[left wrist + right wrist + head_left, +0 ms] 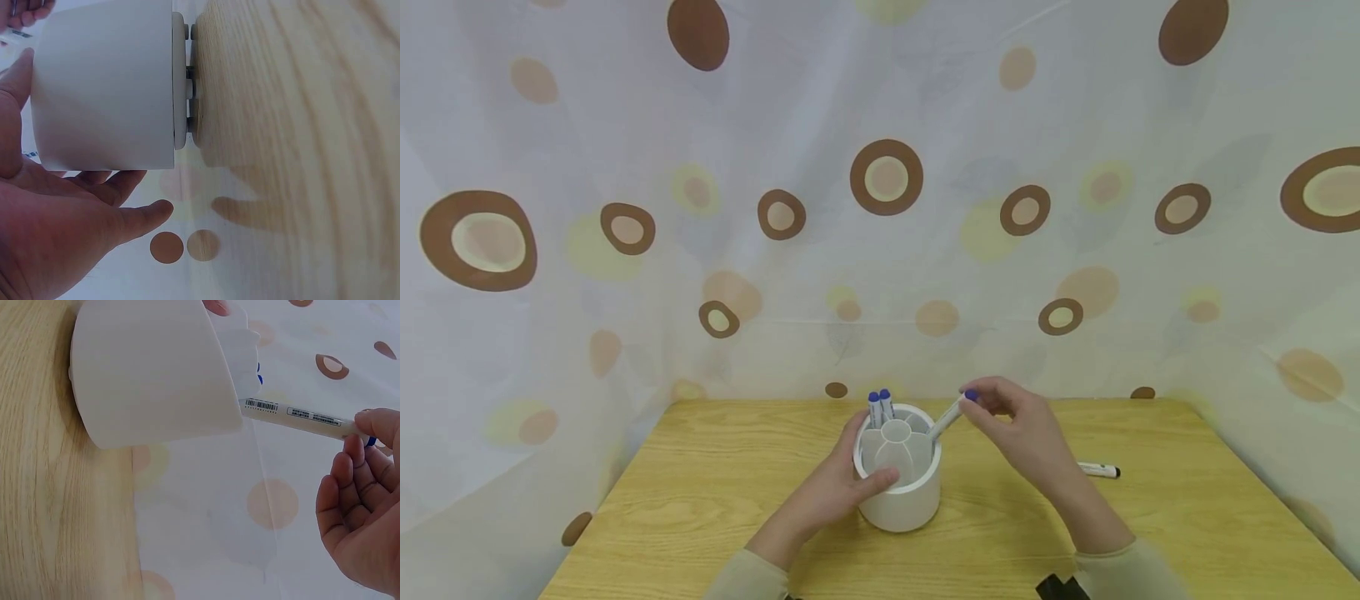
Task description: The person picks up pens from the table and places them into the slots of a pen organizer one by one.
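Note:
A round white pen holder (901,510) with petal-shaped compartments stands on the table, tilted slightly in the right wrist view. My left hand (829,492) holds it from the left side, thumb over the near rim and fingers around the wall. Between the thumb and fingertips of my right hand (1022,433), a white marker (300,416) is pinched near its blue end. Its other end reaches into the right side of the holder, where the wall hides the tip. Two blue-topped markers (876,410) stand upright in a rear left compartment.
Beyond my right wrist, a white marker (1099,470) with a black end lies on the wooden table (715,492), partly hidden by the arm. A white curtain (820,275) with brown and yellow spots encloses the back and sides.

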Demonstrator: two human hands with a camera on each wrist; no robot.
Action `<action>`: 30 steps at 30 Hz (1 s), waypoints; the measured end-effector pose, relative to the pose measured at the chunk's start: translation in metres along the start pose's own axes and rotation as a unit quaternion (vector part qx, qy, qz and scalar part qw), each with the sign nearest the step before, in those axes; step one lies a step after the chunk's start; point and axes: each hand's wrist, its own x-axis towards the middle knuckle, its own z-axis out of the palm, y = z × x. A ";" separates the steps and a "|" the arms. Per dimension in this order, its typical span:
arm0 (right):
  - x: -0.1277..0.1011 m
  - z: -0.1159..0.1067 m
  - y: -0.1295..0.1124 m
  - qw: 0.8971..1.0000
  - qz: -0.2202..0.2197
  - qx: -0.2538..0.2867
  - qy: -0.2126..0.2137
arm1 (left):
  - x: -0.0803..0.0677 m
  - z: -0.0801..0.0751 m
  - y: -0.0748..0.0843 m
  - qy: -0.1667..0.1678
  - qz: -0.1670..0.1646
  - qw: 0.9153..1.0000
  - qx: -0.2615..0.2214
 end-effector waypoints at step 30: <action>-0.011 -0.028 0.030 0.997 0.014 -0.061 -0.042 | 0.000 -0.002 -0.001 0.004 -0.021 1.000 0.012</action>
